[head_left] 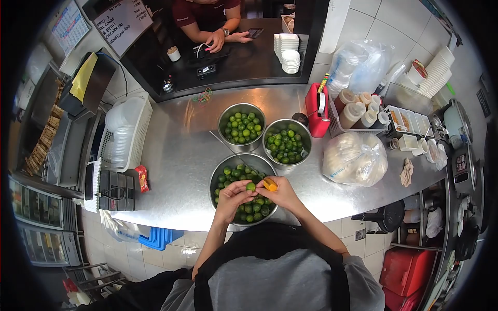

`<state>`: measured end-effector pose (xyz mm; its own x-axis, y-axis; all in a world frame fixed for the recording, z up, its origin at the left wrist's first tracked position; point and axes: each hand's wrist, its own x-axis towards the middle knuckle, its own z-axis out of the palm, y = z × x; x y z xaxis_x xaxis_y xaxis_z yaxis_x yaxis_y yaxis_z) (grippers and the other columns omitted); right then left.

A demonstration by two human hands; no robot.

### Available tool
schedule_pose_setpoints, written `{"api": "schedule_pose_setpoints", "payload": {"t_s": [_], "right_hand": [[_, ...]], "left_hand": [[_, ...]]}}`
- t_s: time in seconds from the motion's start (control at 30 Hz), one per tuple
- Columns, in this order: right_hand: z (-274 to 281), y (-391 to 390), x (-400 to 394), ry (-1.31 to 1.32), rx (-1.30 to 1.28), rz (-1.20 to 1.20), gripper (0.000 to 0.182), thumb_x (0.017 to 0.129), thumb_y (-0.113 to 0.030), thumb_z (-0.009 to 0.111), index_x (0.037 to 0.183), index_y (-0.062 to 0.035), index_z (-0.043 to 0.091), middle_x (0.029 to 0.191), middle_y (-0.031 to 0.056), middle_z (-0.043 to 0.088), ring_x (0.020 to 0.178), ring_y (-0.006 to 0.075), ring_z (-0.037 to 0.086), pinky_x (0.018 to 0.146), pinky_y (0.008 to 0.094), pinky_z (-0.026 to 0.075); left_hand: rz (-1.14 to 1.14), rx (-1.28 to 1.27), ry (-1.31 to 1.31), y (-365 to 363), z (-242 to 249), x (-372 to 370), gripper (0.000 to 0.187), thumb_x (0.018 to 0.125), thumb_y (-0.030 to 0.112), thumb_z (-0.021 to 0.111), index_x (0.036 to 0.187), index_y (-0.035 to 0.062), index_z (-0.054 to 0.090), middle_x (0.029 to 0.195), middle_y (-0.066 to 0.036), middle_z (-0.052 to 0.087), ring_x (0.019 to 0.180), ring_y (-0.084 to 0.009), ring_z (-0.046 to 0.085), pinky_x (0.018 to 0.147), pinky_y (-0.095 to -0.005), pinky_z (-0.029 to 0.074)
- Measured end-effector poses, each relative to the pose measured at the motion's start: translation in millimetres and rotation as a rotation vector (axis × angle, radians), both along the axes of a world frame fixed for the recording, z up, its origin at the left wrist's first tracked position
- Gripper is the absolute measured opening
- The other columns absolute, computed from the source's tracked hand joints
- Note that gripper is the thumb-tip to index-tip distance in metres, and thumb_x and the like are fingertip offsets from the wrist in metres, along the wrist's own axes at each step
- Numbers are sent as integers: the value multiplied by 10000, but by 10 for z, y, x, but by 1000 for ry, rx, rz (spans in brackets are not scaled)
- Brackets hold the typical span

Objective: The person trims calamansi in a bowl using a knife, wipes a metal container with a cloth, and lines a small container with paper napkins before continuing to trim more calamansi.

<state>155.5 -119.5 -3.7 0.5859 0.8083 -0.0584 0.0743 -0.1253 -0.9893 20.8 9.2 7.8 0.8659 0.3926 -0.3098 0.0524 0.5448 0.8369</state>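
Note:
Between the fingertips of my left hand (233, 198) is a small green lime (250, 186). My right hand (280, 192) grips a small tool with a yellow-orange handle (270, 184) close beside that lime; its working end is hidden. Both hands are over the nearest steel bowl (213, 176), which holds many limes (254, 208). A long thin metal handle (224, 142) slants out of this bowl. Behind it stand two more steel containers, the left one (220, 136) and the right one (287, 165), both full of green limes.
At right on the steel counter (176, 192) are a tied plastic bag (355, 159), a red holder (316, 111) and sauce bottles (353, 113). At left are a white basket (140, 135) and a red packet (141, 179). Across the pass, a person (207, 23) holds a phone (254, 33).

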Motion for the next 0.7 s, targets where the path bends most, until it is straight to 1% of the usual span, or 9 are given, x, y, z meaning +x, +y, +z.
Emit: {"api": "schedule_pose_setpoints", "payload": {"t_s": [0.1, 0.17, 0.2, 0.3, 0.4, 0.6, 0.7], "right_hand": [[237, -71, 34, -143, -161, 19, 426, 699, -427, 735, 741, -16, 633, 646, 117, 628, 601, 224, 628, 573, 323, 470], [334, -127, 43, -403, -261, 14, 536, 647, -549, 720, 685, -26, 606, 602, 125, 605, 582, 259, 621, 548, 339, 462], [351, -142, 34, -531, -311, 11, 592, 622, -610, 712, 656, -31, 592, 580, 129, 594, 573, 277, 618, 536, 347, 458], [346, -154, -12, -625, -259, 10, 656, 579, -684, 682, 604, -39, 559, 536, 141, 565, 546, 317, 601, 510, 369, 449], [368, -147, -28, -653, -233, -2, 587, 562, -613, 737, 619, -52, 573, 517, 106, 533, 534, 307, 575, 504, 379, 423], [425, -121, -28, -708, -142, 11, 597, 543, -618, 743, 617, -51, 571, 519, 103, 535, 506, 300, 559, 490, 372, 413], [373, -123, 6, -721, -122, -21, 646, 544, -670, 714, 576, -47, 546, 526, 130, 567, 494, 299, 582, 490, 366, 446]], "left_hand": [[83, -150, -39, 8, -106, -37, 271, 828, -21, 591, 1099, -15, 573, 986, -123, 641, 910, -203, 642, 768, -263, 541], [149, -268, -103, -3, -178, -67, 226, 826, -23, 594, 1052, -17, 588, 968, -124, 644, 893, -205, 644, 768, -267, 542], [166, -225, -107, -7, -192, -73, 211, 839, 24, 600, 1044, -18, 570, 988, -123, 631, 907, -198, 629, 813, -278, 525], [227, -279, -81, -53, -167, -51, 266, 851, 84, 608, 1085, -17, 534, 1027, -116, 609, 932, -184, 607, 854, -283, 498], [202, -234, -110, -59, -156, -44, 315, 860, 112, 601, 1127, -21, 501, 1060, -115, 590, 955, -172, 591, 864, -280, 482], [204, -92, -126, -65, -131, -28, 256, 866, 82, 576, 1091, -26, 523, 1029, -109, 594, 930, -168, 596, 851, -285, 485], [249, -24, -89, -57, -84, -6, 231, 858, 58, 577, 1070, -26, 541, 1007, -105, 601, 917, -164, 597, 847, -283, 482]]}}
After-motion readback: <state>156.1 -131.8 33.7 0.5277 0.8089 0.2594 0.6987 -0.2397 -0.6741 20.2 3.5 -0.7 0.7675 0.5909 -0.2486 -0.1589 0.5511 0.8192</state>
